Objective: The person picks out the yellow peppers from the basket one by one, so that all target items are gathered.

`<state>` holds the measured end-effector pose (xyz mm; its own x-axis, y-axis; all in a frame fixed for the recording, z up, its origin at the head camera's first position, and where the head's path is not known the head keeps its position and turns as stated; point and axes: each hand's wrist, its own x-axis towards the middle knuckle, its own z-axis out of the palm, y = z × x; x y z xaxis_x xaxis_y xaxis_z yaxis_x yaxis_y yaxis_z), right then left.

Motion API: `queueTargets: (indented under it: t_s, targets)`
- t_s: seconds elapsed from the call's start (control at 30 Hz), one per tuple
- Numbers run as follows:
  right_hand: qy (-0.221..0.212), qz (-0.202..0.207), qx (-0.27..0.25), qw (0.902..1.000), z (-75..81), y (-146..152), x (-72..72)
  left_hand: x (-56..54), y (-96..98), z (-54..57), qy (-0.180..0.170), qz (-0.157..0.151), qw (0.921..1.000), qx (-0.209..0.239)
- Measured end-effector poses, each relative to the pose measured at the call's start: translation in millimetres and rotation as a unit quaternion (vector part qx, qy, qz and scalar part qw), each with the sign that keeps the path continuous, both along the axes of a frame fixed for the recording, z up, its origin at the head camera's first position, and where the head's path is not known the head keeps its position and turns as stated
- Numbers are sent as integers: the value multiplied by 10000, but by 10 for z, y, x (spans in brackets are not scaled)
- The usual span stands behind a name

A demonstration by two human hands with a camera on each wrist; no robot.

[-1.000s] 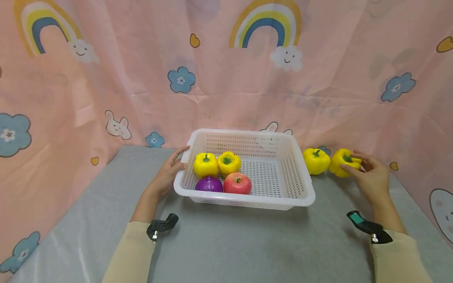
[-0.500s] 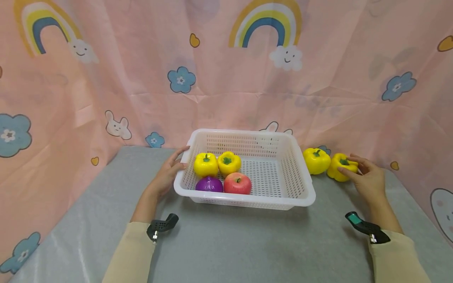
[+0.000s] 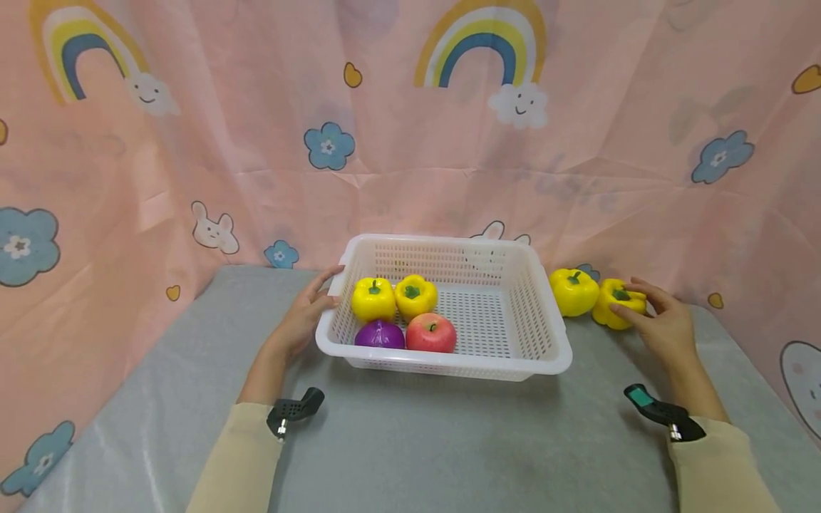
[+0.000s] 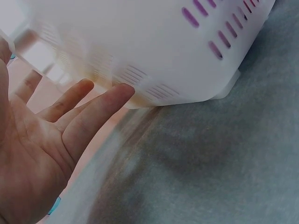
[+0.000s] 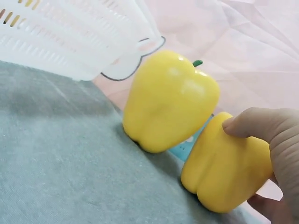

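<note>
My left hand (image 3: 300, 315) holds the left rim of a white plastic basket (image 3: 449, 365). In the left wrist view several of its fingers (image 4: 100, 109) reach under the rim to the slotted wall. At the right, my right hand (image 3: 668, 326) grips a yellow bell pepper (image 3: 609, 308) between thumb and fingers, its green stem upward. The right wrist view shows the thumb on this pepper (image 5: 224, 168); most of the other fingers are hidden behind it. Just left of it, close beside the basket, a second yellow bell pepper (image 3: 573, 293) stands on the table.
Inside the basket's left half are two yellow bell peppers (image 3: 373, 301), a shiny purple onion-like vegetable (image 3: 380, 333) and a red apple (image 3: 431, 333). The grey cloth-covered table (image 3: 436, 442) ends at a pink patterned curtain (image 3: 410, 192) behind the basket.
My right hand has moved slightly left and nearer to me with the gripped pepper, bringing it down beside the other one. My left hand and the basket have stayed put.
</note>
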<state>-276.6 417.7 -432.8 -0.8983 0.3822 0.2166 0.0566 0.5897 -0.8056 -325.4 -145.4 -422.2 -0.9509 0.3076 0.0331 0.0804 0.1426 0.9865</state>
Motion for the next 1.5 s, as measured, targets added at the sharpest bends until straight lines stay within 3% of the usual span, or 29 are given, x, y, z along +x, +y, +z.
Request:
queueTargets:
  t_s: [0.17, 0.63, 0.9, 1.3, 1.5]
  targets:
    - [26, -109, 52, 9999, -35, -76, -10, -5, -4, -14, -16, -21, 10000, 50]
    - [417, -1155, -11, 9924, -133, -140, -43, -8, -15, -29, 57, -79, 9998, 148]
    - [581, -1213, -626, 9889, -128, -146, -49, 17, 7, -10, 20, 2, 10000, 77]
    - [753, -1450, -767, 9836, -91, -122, -72, -5, 27, -34, 48, -103, 9999, 122]
    - [818, -1359, -854, 9836, -100, -184, -142, 18, -26, -5, 27, -12, 10000, 11]
